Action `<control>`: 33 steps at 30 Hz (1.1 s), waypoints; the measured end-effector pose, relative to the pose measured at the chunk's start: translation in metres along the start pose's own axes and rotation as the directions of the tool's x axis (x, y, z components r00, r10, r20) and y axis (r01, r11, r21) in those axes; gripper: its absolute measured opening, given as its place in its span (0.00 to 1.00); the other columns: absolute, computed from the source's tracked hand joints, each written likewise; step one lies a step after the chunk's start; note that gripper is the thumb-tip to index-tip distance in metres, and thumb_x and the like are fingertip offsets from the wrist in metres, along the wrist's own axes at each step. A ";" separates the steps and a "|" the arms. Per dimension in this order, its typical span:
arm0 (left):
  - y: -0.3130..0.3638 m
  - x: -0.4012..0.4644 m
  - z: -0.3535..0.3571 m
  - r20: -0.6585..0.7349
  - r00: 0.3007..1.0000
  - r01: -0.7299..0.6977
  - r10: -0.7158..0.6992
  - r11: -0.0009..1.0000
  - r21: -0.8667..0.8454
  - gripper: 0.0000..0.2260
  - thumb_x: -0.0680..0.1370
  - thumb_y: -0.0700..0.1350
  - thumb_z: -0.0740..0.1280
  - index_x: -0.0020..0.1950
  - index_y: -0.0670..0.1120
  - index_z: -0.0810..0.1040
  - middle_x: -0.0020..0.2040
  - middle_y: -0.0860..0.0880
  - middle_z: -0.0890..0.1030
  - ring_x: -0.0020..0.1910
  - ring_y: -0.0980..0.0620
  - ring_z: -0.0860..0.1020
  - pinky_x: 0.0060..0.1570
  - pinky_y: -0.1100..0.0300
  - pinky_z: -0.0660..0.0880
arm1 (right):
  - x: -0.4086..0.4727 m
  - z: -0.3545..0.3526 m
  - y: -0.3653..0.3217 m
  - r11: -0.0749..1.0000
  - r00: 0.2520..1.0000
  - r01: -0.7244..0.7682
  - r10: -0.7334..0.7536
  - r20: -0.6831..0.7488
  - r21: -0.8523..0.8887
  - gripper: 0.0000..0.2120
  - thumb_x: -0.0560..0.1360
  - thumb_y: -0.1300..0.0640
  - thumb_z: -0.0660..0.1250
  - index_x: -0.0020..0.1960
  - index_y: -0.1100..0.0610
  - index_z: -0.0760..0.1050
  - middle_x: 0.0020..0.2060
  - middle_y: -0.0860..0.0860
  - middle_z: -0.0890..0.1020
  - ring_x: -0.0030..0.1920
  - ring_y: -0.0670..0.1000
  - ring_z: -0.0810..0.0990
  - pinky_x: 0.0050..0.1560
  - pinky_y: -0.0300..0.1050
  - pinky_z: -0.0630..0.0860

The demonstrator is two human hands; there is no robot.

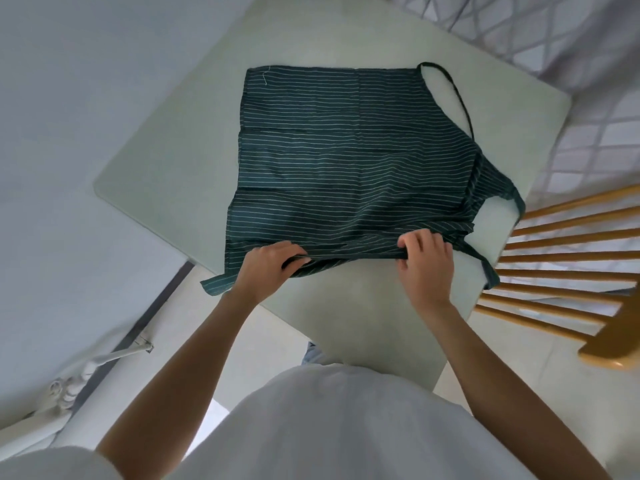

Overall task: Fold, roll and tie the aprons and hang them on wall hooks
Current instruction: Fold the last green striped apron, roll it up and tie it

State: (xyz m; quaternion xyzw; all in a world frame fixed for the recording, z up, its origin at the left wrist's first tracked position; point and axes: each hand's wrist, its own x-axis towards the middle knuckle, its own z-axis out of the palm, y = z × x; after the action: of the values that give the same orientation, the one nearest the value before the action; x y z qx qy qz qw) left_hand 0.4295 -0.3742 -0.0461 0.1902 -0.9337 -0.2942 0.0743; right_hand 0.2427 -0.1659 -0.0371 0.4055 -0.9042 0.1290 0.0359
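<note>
So we're looking down at the apron, and it's dark teal-green with thin white pinstripes running across it. It's lying mostly flat in the middle of the table, folded so it's roughly a rectangle, with a few crease lines and layered edges showing on the left side. A dark neck strap is looping out past the top right corner, and more ties are trailing off the right edge toward the chair. One corner of fabric is poking out at the bottom left, just over the table's edge.

We're gripping the near edge of the apron with both hands. Our left hand is closing around the hem, fingers curled over the cloth, and our right hand is pinching the same edge further along, with the fabric bunching up a little between them.

The table is pale, greenish-white with rounded corners. A wooden chair with slatted spindles is sitting just beside the right side. The floor is light tile, there's a plain white wall on the left with white pipes low down, and a grey-patterned curtain is hanging top right.
</note>
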 end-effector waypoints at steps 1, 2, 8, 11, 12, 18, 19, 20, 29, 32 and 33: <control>0.007 0.000 0.003 -0.002 1.000 -0.026 0.026 1.000 -0.004 0.16 0.77 0.55 0.59 0.48 0.47 0.82 0.41 0.54 0.82 0.34 0.56 0.79 0.30 0.62 0.75 | -0.005 -0.003 0.006 0.998 0.998 -0.063 0.063 -0.016 0.008 0.14 0.63 0.66 0.73 0.45 0.58 0.74 0.41 0.54 0.77 0.40 0.55 0.74 0.41 0.46 0.68; 0.012 -0.001 0.005 -0.013 0.999 -0.039 0.039 0.999 -0.004 0.16 0.78 0.55 0.58 0.48 0.47 0.82 0.41 0.54 0.82 0.34 0.57 0.79 0.30 0.63 0.75 | -0.007 -0.004 0.010 0.988 0.988 -0.147 0.148 -0.036 0.040 0.13 0.64 0.67 0.72 0.45 0.58 0.75 0.41 0.54 0.77 0.41 0.55 0.74 0.41 0.47 0.68; 0.022 -0.016 -0.001 -0.129 0.992 0.003 0.008 0.997 0.082 0.14 0.77 0.54 0.61 0.46 0.46 0.82 0.39 0.53 0.82 0.33 0.55 0.78 0.30 0.67 0.69 | -0.014 -0.026 0.049 0.849 0.924 -0.318 0.378 -0.063 0.422 0.11 0.72 0.66 0.67 0.53 0.58 0.79 0.50 0.54 0.81 0.52 0.54 0.78 0.54 0.47 0.74; 0.023 -0.029 -0.002 -0.057 0.998 0.002 0.004 0.995 0.104 0.18 0.76 0.57 0.57 0.47 0.48 0.83 0.40 0.54 0.81 0.36 0.54 0.78 0.31 0.64 0.71 | -0.027 -0.049 0.065 0.896 0.995 -0.039 0.078 -0.070 0.443 0.12 0.73 0.65 0.64 0.54 0.60 0.79 0.52 0.54 0.82 0.55 0.52 0.77 0.59 0.47 0.72; 0.024 -0.034 -0.001 -0.017 1.000 -0.018 0.020 0.994 0.109 0.19 0.76 0.58 0.57 0.48 0.48 0.83 0.42 0.54 0.81 0.37 0.53 0.79 0.32 0.62 0.73 | -0.033 -0.057 0.069 0.886 0.998 0.008 0.022 -0.061 0.464 0.12 0.73 0.65 0.62 0.55 0.60 0.78 0.52 0.54 0.82 0.55 0.52 0.78 0.59 0.47 0.73; 0.041 -0.070 0.019 0.127 0.986 -0.126 0.109 0.982 0.138 0.10 0.76 0.52 0.66 0.49 0.50 0.84 0.48 0.54 0.82 0.43 0.52 0.80 0.36 0.61 0.73 | -0.079 -0.089 0.074 0.811 0.990 0.093 -0.011 -0.144 0.578 0.15 0.73 0.73 0.57 0.52 0.62 0.78 0.51 0.53 0.80 0.51 0.50 0.78 0.51 0.37 0.75; 0.041 -0.077 0.021 0.134 0.987 -0.109 0.089 0.983 0.151 0.08 0.76 0.50 0.67 0.50 0.50 0.84 0.49 0.54 0.81 0.43 0.52 0.80 0.36 0.60 0.75 | -0.084 -0.090 0.073 0.815 0.983 0.100 0.009 -0.185 0.571 0.15 0.73 0.73 0.57 0.51 0.63 0.79 0.51 0.52 0.80 0.53 0.50 0.78 0.52 0.37 0.75; 0.040 -0.083 0.023 0.145 0.988 -0.082 0.058 0.983 0.164 0.07 0.76 0.49 0.67 0.50 0.51 0.84 0.49 0.55 0.81 0.44 0.52 0.80 0.37 0.58 0.76 | -0.088 -0.091 0.074 0.826 0.975 0.102 0.027 -0.219 0.554 0.13 0.74 0.72 0.58 0.50 0.63 0.80 0.51 0.52 0.79 0.54 0.50 0.78 0.53 0.37 0.75; 0.053 -0.109 0.055 0.395 0.905 0.062 -0.160 0.967 0.249 0.19 0.77 0.62 0.60 0.62 0.54 0.76 0.64 0.53 0.74 0.64 0.51 0.71 0.61 0.48 0.71 | -0.179 -0.049 0.104 0.950 0.960 -0.041 -0.048 0.274 0.310 0.14 0.76 0.67 0.61 0.56 0.56 0.81 0.51 0.53 0.82 0.49 0.53 0.81 0.45 0.40 0.77; 0.056 -0.093 0.066 0.342 0.932 0.047 -0.123 0.974 0.222 0.21 0.78 0.60 0.54 0.60 0.51 0.78 0.63 0.50 0.76 0.64 0.50 0.71 0.63 0.48 0.68 | -0.192 -0.038 0.112 0.952 0.816 -0.180 0.003 0.578 0.249 0.18 0.77 0.63 0.62 0.64 0.51 0.75 0.67 0.49 0.71 0.65 0.51 0.71 0.56 0.43 0.73; 0.057 -0.085 0.069 0.327 0.938 0.043 -0.113 0.976 0.212 0.21 0.78 0.59 0.53 0.60 0.50 0.78 0.63 0.49 0.77 0.64 0.49 0.71 0.63 0.49 0.69 | -0.191 -0.038 0.114 0.955 0.781 -0.193 0.010 0.625 0.225 0.18 0.77 0.61 0.62 0.65 0.50 0.73 0.70 0.48 0.67 0.67 0.51 0.67 0.58 0.44 0.72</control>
State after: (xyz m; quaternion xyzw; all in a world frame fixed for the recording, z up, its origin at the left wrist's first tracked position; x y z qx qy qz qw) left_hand 0.4726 -0.2616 -0.0718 0.1806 -0.9492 -0.2290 -0.1180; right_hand 0.2844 0.0546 -0.0563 0.3763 -0.8596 0.1162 -0.3256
